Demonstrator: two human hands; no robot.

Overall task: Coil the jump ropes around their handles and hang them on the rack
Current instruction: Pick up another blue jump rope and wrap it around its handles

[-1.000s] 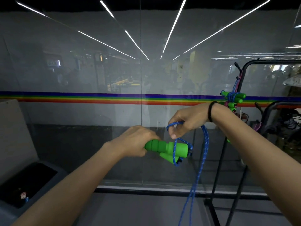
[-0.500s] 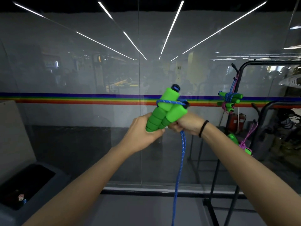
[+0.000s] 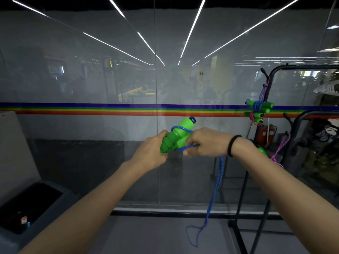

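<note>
Jump rope handles (image 3: 173,141), two bright green foam grips laid side by side and tilted up to the right, are held in mid-air well left of the black rack (image 3: 302,66), just below the level of the bundles hanging on it. Farthest left of the rack, low down, stands a grey bin (image 3: 55,217) with a dark opening. Nearer the rack, the left hand (image 3: 152,153) has its fingers curled round the lower ends of the handles. A loop of the blue cord (image 3: 218,176) crosses the upper part of the handles, and another pass runs under them. Closer to the rack, the right hand (image 3: 207,142), with a black band (image 3: 233,145) on its wrist, pinches that cord against the handles, fingers curled tight. From this hand the loose cord drops to a loop on the floor by the rack's foot. On the rack's left post hang a blue-wrapped bundle (image 3: 259,106) and, touching it from below, a pink-wrapped bundle (image 3: 255,116). Lower against the rack, a pink cord (image 3: 280,151) trails from another green handle (image 3: 263,152).
</note>
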